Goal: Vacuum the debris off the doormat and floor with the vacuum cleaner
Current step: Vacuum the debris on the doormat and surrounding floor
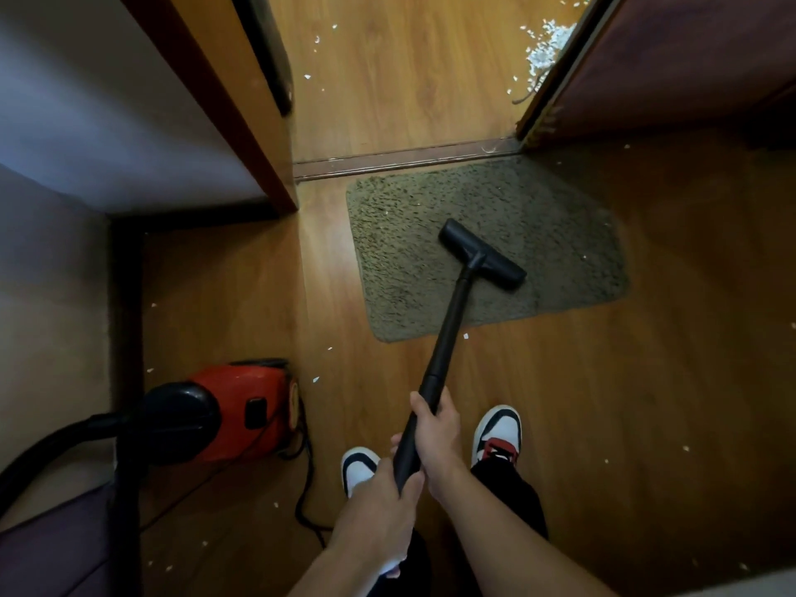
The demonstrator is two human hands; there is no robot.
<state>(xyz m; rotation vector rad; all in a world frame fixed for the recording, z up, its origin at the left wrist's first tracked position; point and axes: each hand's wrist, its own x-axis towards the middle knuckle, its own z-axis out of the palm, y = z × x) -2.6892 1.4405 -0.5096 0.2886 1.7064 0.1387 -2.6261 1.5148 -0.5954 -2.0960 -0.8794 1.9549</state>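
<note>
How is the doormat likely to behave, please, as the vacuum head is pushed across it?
The doormat looks thin and shaggy, so it is probably floppy and may bunch under the vacuum head. It lies on a smooth wood floor, so it could slide when pushed.

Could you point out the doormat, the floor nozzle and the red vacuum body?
doormat [409, 295], head view, on its bare green pile.
floor nozzle [482, 256], head view, middle of its black head.
red vacuum body [228, 394], head view, on its red casing.

Black vacuum head flat on olive doormat — white debris just beside.
</note>
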